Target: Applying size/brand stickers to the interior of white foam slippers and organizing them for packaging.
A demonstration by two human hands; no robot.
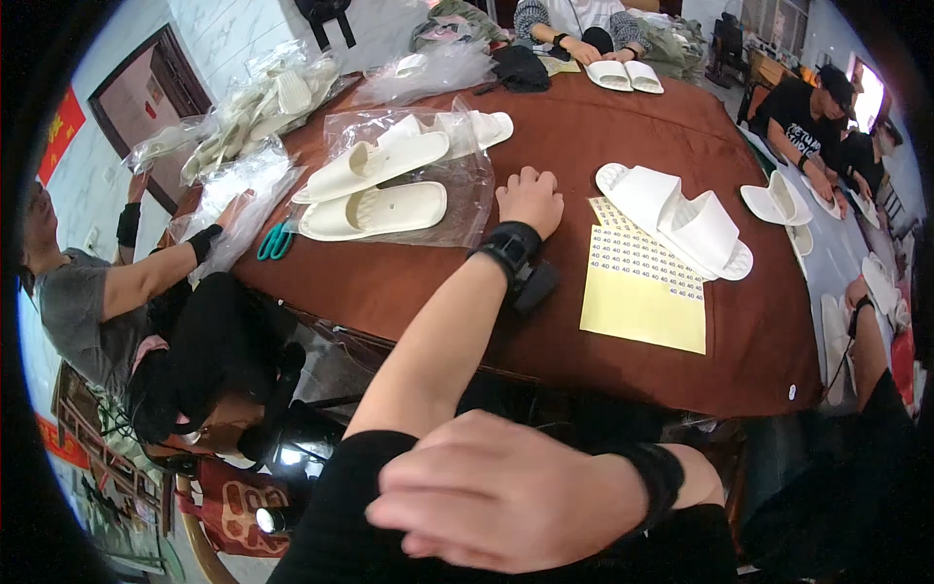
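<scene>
My left hand (530,201) rests on the brown-covered table with its fingers curled in, and no object shows in it. To its right, a pair of white slippers (671,216) lies partly over yellow sticker sheets (643,321). On its other side, white slippers (373,211) lie on and under a clear plastic bag (465,209). My right hand (511,492) crosses low in front of my left upper arm, slightly blurred, fingers stretched leftward and holding nothing visible. Whether it touches the sleeve cannot be told.
Teal-handled scissors (276,241) lie at the table's left edge. A co-worker's hand (233,209) at left handles a plastic bag. Bagged slippers (277,102) are heaped at the far left. Across the table, a person's hands (584,49) are near another white pair. More people work at right.
</scene>
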